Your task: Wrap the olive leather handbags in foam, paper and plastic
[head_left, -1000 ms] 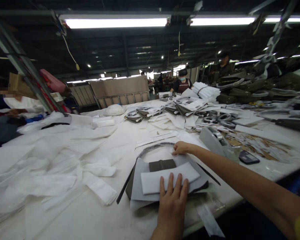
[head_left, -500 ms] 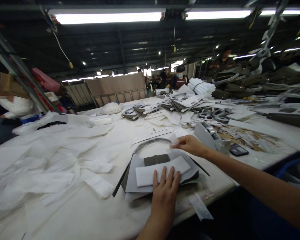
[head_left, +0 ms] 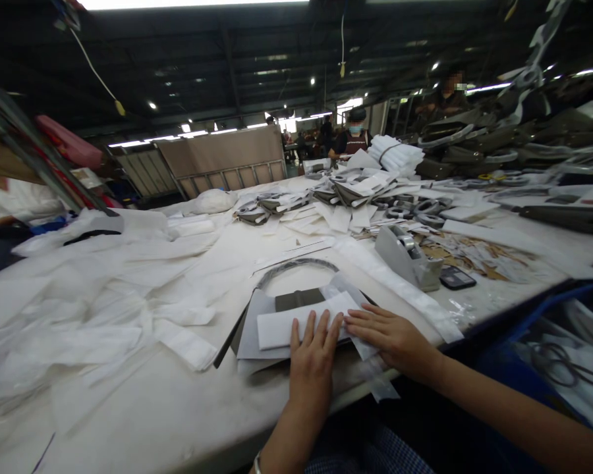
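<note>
A dark olive handbag (head_left: pixel 299 300) lies before me, largely covered by pale grey wrapping sheet (head_left: pixel 254 329). Its arched handle (head_left: pixel 296 265) has a wrap around it and points away from me. Across the bag's front rests a white padding strip (head_left: pixel 277 329). My left hand (head_left: pixel 312 359) presses down on that strip with fingers spread. At the bag's right side, my right hand (head_left: pixel 393 339) lies flat, fingers stretched over the strip's right end and some translucent film. A clear piece of film (head_left: pixel 384 390) hangs over the table edge below it.
A grey tape dispenser (head_left: pixel 400 253) and a phone (head_left: pixel 457 277) stand to the right. Loose white sheets (head_left: pixel 103 316) cover the table's left. Wrapped bags (head_left: pixel 346 194) are heaped farther back. A person (head_left: pixel 353 138) is across the table. A blue-rimmed container (head_left: pixel 504 342) sits lower right.
My right hand has moved from the handle's right end down to the right end of the padding strip. A long white strip now shows right of the bag. The left hand stays on the padding.
</note>
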### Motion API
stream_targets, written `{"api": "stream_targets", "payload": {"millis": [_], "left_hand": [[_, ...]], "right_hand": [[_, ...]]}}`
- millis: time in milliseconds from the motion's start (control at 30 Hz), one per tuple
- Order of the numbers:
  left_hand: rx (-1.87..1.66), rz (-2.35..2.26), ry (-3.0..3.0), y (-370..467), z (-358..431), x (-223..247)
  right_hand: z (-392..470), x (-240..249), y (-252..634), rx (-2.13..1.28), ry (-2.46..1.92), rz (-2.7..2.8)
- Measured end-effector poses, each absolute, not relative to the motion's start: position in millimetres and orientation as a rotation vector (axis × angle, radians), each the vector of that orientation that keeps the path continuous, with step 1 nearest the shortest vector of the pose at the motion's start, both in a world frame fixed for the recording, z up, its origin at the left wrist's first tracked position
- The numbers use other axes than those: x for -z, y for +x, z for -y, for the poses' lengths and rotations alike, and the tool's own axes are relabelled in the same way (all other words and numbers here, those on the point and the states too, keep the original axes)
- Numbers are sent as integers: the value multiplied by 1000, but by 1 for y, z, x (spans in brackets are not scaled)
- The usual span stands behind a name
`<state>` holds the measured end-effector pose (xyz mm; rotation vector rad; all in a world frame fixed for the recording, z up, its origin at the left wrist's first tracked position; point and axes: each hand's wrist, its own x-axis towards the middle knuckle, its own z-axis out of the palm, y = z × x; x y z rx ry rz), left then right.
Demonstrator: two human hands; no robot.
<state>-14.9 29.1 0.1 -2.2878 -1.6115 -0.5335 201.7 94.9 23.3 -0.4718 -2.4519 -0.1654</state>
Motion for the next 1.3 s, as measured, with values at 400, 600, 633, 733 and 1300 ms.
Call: {"api": "stream_targets", "payload": {"millis": [400,600,633,733,1300], "left_hand": [[619,1573,-2163,-9,-29,5],[647,1532,-2144,-7,-31,6],[652,1528,-2143,-7,-31,6],[640,1529,-2165,-8,-31,7],[492,1603,-2282,-10,-28,-4]], "right_hand": [[-106,-64,188,40,-466,2413],[-177,-61,148,39,-789,2845],[-181,-57,145,18,-832,2901],[-180,-49,139,34,-941,2912],[-93,-26,238,-85,-614,2584]]}}
